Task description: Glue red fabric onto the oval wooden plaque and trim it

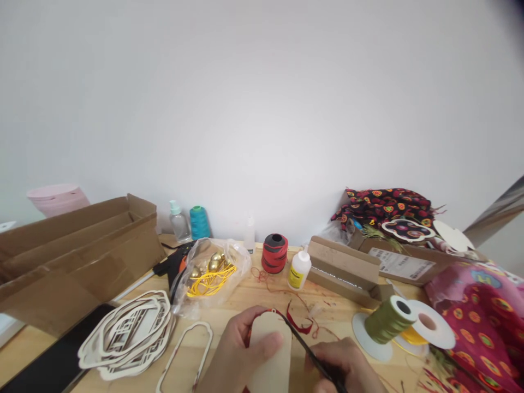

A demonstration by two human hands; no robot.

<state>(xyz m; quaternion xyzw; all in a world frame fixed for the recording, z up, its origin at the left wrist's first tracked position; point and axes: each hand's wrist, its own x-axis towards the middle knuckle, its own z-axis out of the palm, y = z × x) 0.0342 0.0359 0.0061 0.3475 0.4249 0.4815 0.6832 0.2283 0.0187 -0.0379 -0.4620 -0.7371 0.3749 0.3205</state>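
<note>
My left hand (233, 355) is closed on a pale wooden tag-shaped piece (268, 349), thumb pressed on its face, low in the middle of the view. A red cord (301, 326) runs along the piece's top edge and trails to the right. My right hand (347, 365) is closed on a thin dark tool (305, 346), whose tip touches the upper right edge of the piece by the red cord. Both hands are cut off by the bottom of the view.
Pale cut-out frames (131, 333) lie left. A bag of gold bells (208, 270), glue gun (174, 265), red spool (274, 252) and glue bottle (298, 268) sit behind. Cardboard boxes (77, 245) (347, 267), ribbon spools (388, 319) and patterned fabric (478, 322) flank them.
</note>
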